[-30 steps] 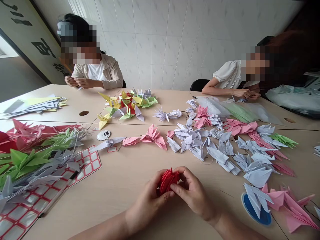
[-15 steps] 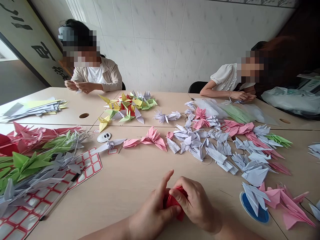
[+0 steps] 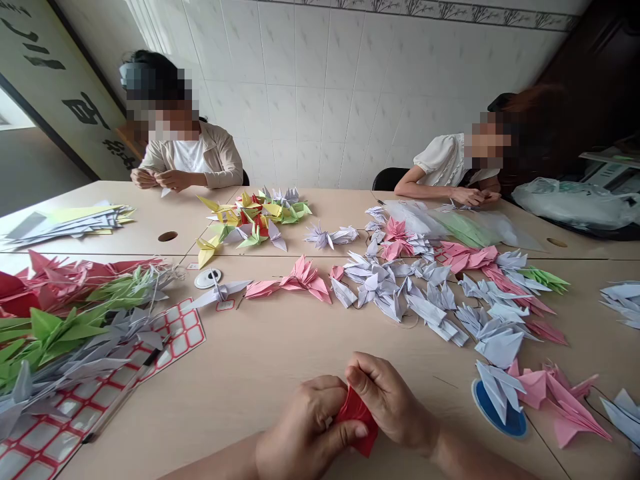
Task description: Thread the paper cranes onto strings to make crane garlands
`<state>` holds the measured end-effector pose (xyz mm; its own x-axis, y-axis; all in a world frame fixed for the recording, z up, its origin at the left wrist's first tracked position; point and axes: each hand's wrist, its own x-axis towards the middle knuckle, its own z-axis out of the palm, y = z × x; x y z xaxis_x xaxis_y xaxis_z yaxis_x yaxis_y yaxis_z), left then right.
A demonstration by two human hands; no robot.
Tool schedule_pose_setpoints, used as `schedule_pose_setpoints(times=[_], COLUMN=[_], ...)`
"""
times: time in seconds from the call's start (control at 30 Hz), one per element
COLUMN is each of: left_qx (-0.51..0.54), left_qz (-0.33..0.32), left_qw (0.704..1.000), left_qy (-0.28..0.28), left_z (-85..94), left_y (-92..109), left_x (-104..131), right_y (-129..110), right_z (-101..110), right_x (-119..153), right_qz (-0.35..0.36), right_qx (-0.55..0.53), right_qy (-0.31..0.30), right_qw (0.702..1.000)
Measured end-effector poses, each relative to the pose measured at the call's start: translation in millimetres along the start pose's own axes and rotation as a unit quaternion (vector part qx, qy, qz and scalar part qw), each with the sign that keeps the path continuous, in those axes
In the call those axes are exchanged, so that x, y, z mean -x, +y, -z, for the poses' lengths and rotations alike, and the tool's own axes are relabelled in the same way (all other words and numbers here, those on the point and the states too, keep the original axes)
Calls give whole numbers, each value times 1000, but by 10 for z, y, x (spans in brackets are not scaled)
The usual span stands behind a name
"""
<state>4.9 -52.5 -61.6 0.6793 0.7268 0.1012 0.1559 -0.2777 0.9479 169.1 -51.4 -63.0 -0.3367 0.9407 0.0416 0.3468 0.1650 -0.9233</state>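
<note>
Between my two hands, just above the near part of the table, is a piece of red folded paper (image 3: 359, 421). My left hand (image 3: 307, 423) is closed on its left side, thumb laid across the front of the paper. At the upper right edge, my right hand (image 3: 393, 400) pinches the same paper between thumb and fingers. Much of the paper is covered by my fingers, so its full shape is hidden. Beyond my hands lie white folded paper cranes (image 3: 377, 287) and pink paper cranes (image 3: 304, 279), some strung on thread.
Paper cranes in several colours (image 3: 257, 217) lie farther back. Left are green cranes (image 3: 63, 327) and a red-gridded label sheet (image 3: 175, 330). A blue round disc (image 3: 500, 417) sits at right. Two people (image 3: 193, 157) work across the table (image 3: 240, 387), one near plastic bags (image 3: 575, 203).
My left fingers have curled down onto the red paper, and my right hand has pulled its upper edge up, so more of the paper shows. The view has tilted slightly upward.
</note>
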Motion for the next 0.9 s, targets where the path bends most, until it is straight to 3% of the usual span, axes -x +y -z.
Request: schedule_pose_setpoints(times=[0.2,0.43,0.57,0.67,0.77,0.9], left_qx=[170,-14,3,20,-43,-146], left_qz=[139,28,77,103,108,100], left_qw=[976,999,997,994,988,975], left_qy=[13,14,2,30,97,138], left_z=[-76,-6,-7,-16,10,100], left_y=[-17,4,-58,-101,-107,-84], left_x=[-14,2,-1,-12,-34,-62], right_y=[76,16,69,130,170,201], right_z=[9,-43,-56,-47,-25,18], right_x=[2,1,-30,-57,-76,-82], right_qz=[41,9,1,-5,-5,0], right_qx=[34,10,19,28,32,24], right_qy=[51,51,78,108,127,114], right_qw=[997,999,997,994,991,993])
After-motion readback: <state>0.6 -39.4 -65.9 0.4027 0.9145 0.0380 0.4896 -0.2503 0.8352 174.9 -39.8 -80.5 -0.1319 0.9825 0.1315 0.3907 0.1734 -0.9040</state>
